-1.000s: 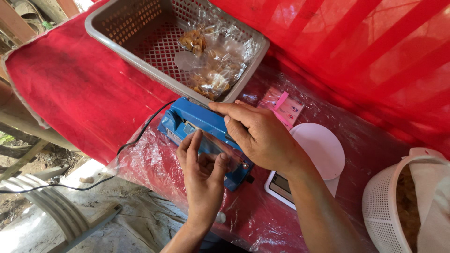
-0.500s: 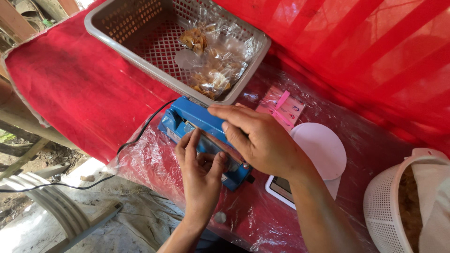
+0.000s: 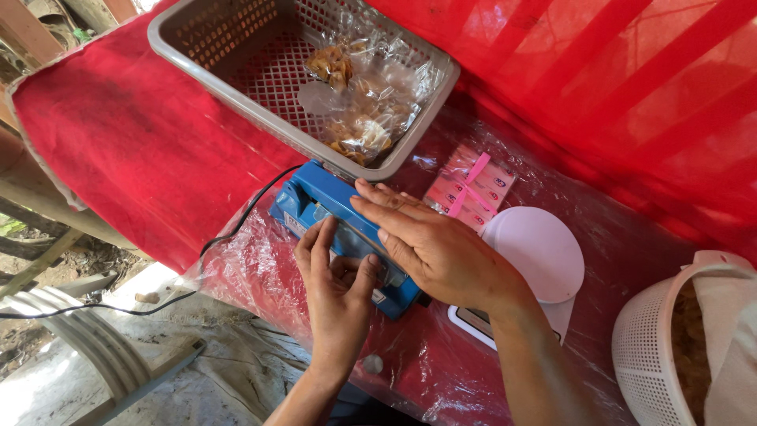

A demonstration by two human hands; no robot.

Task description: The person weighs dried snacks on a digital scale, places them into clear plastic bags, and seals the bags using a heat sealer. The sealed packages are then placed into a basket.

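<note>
A blue heat sealer (image 3: 315, 207) lies on the desk (image 3: 142, 150), just in front of a grey plastic basket (image 3: 213, 79). Its long axis runs on a slant, from the upper left beside the basket down to the lower right toward a small white scale (image 3: 536, 252). A black cord (image 3: 229, 233) leaves its left end and drops over the desk edge.

Both hands lie on the sealer. The right hand (image 3: 441, 252) rests flat, palm down, on the top bar, fingers stretched out and pointing to the upper left along the bar; it grips nothing. The left hand (image 3: 335, 296) comes up from below at the near side, fingers straight and close together, tips at the front edge of the bar and thumb tucked against the right hand. Whether it pinches anything there cannot be made out.

The desk is covered in red cloth with clear plastic sheeting over it. In the basket lie clear bags of brown snacks (image 3: 359, 110). A pink packet (image 3: 471, 189) lies between the sealer and the scale. A white mesh basket (image 3: 670, 347) stands at the far right.
</note>
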